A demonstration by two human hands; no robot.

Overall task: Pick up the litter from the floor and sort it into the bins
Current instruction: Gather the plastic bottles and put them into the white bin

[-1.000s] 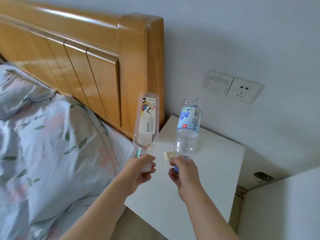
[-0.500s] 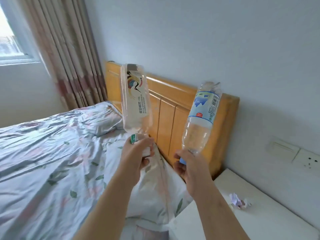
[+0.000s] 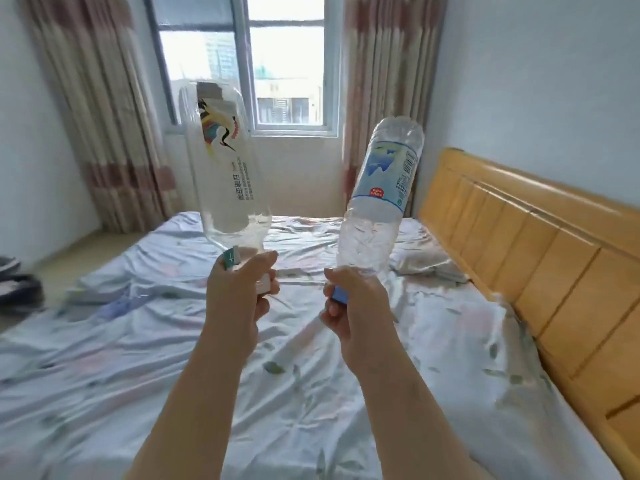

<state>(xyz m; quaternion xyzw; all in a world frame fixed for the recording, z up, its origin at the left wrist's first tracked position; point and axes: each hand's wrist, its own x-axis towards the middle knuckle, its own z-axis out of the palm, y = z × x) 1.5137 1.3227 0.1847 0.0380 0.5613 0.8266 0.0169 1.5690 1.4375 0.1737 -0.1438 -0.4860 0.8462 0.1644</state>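
My left hand (image 3: 239, 299) grips the neck of an empty clear square bottle with a crane print (image 3: 225, 174), held upside down with its white cap at my fingers. My right hand (image 3: 353, 306) grips the neck of an empty clear bottle with a blue-and-white label (image 3: 377, 206), also inverted, its blue cap showing below my thumb. Both bottles are raised in front of me above the bed, a hand's width apart, the right one leaning to the right. No bins are in view.
A bed (image 3: 311, 358) with a crumpled pale floral sheet fills the foreground. Its wooden headboard (image 3: 540, 258) runs along the right wall. A window (image 3: 273, 64) with striped curtains (image 3: 104, 116) lies ahead. Dark shoes (image 3: 17, 285) sit on the floor at far left.
My view has swung left from the bedside table and headboard corner, across the bed, to the window. Both hands keep hold of their bottles, still raised in front of me.
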